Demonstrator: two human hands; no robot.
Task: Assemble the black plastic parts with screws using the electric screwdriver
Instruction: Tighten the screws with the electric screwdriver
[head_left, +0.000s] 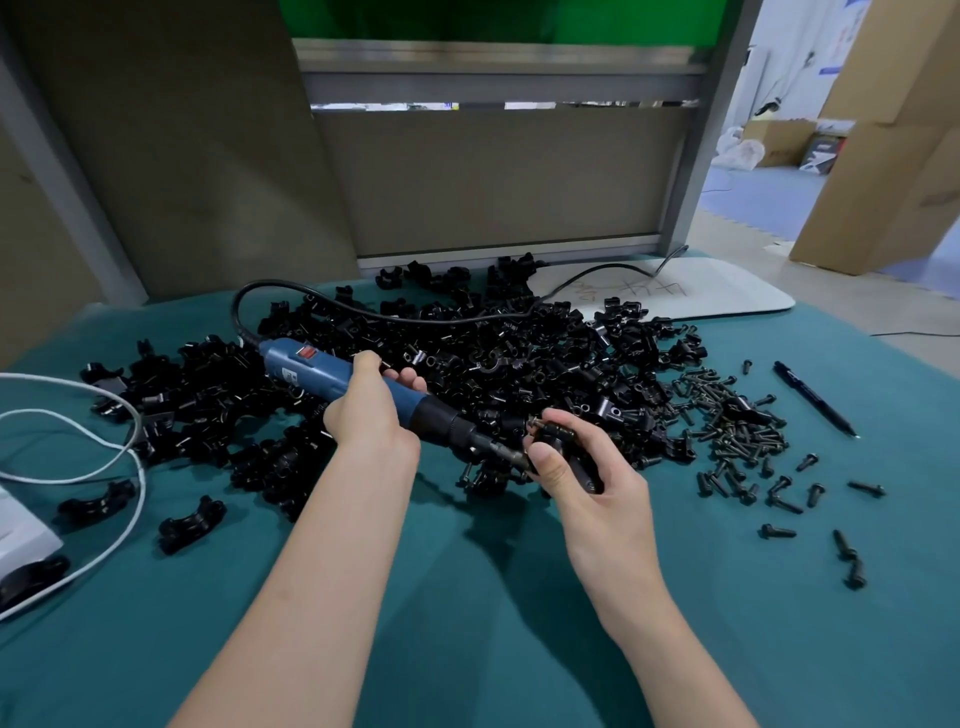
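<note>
Two grips: left hand (371, 410) holds screwdriver (332, 371), right hand (589, 480) black part (556, 433).

one electric screwdriver (311, 369), one black pen (814, 399), one white board (727, 291), plastic parts (519, 358) and screws (727, 415) beyond counting

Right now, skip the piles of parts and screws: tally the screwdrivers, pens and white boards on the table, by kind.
electric screwdriver: 1
pen: 1
white board: 1
Total: 3
</note>
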